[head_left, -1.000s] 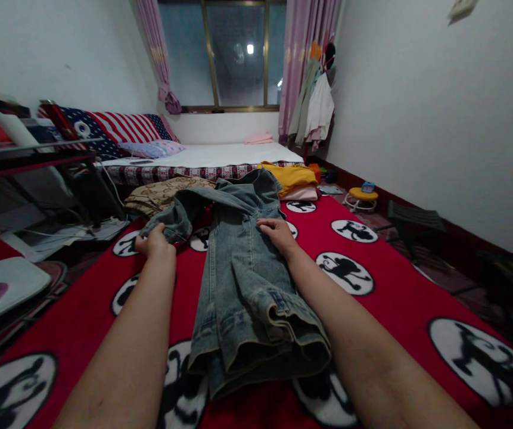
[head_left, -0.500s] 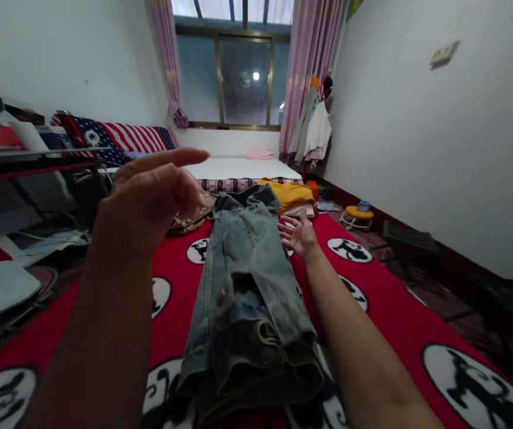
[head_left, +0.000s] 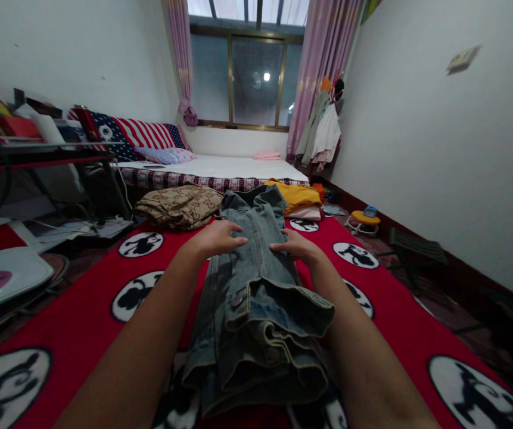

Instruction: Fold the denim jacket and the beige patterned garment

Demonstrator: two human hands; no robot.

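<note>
One left hand (head_left: 220, 239), one right hand (head_left: 298, 244); one denim jacket (head_left: 258, 268) between.

Dim, cool light filled the room, palest in the upper panes (head_left: 227, 9) of the window (head_left: 209, 77), while a small white glare spot (head_left: 267, 77) stood out in the window's darker lower glass. Shadow pooled under the desk (head_left: 90, 145), left of the window, and around the folding stool (head_left: 419, 247), to its right. The denim jacket (head_left: 258, 256), below the window, showed soft, dark folds. Farthest from the window, wide-angle distortion stretched the forearms (head_left: 135, 333); right of it, the wall plate (head_left: 464, 61) looked slightly blurred.
</note>
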